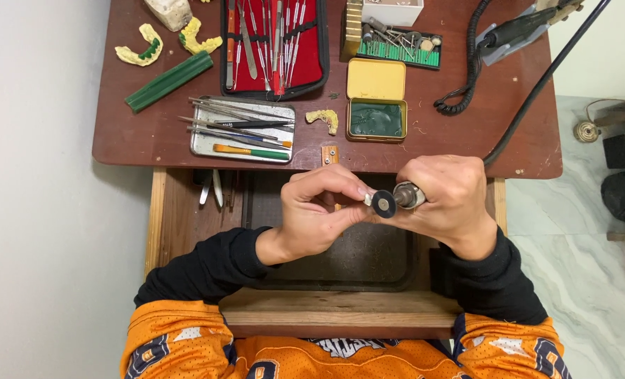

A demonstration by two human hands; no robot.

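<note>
My right hand (449, 200) grips a rotary handpiece (409, 195) whose dark round disc (383, 203) points left. A black cable (537, 88) runs from it up to the right. My left hand (323, 210) pinches a small white piece (367, 198) between thumb and fingertips, held right against the disc. Both hands hover over an open wooden drawer with a dark tray (368, 263) in it, just in front of the brown table edge.
On the brown table (158, 140): a metal tray of hand tools (242, 130), a red-lined instrument case (274, 45), an open yellow tin with green wax (375, 105), a green block of burs (400, 45), yellow dental casts (140, 49), a green stick (168, 81), and a second handpiece (516, 31).
</note>
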